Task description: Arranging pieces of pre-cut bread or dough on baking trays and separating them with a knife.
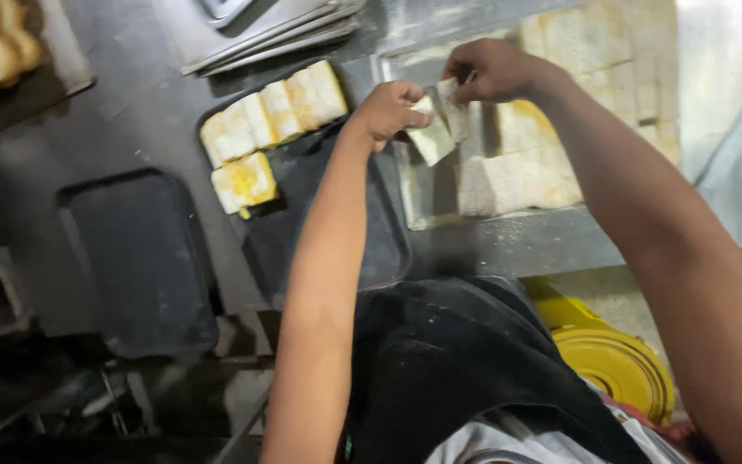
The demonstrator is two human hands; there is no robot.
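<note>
Head view looks down on your two hands meeting above the near-left corner of a metal tray [405, 193]. Your left hand [386, 110] has its fingers closed on a pale slice [433, 137], a thin squarish piece with a whitish face and a faint yellow tint along its edge, tilted with one corner pointing down. Your right hand [493, 70] pinches a second slice [453, 107] just beside it, fingers together on its top edge; the two pieces touch or nearly touch, and you cannot tell which from here. Both are held in the air over the metal tray, which carries a block of cut slices [526, 163], pale with yellow patches.

To the left, a dark tray [380, 241] on the desk [130, 112] holds a row of slices [272, 112] standing close together, with one yellow-topped piece [245, 181] lying in front of them. A second dark tray [139, 258] sits further left.

The picture is soft with motion, so the surface of the slices is hard to read. Your fingertips are mostly hidden behind the pieces. The far right of the metal tray washes out in bright light. A stack of flat trays [276, 30] is cut off at the top edge, and a yellow round object [616, 361] shows low on the right, partly behind your arm.
</note>
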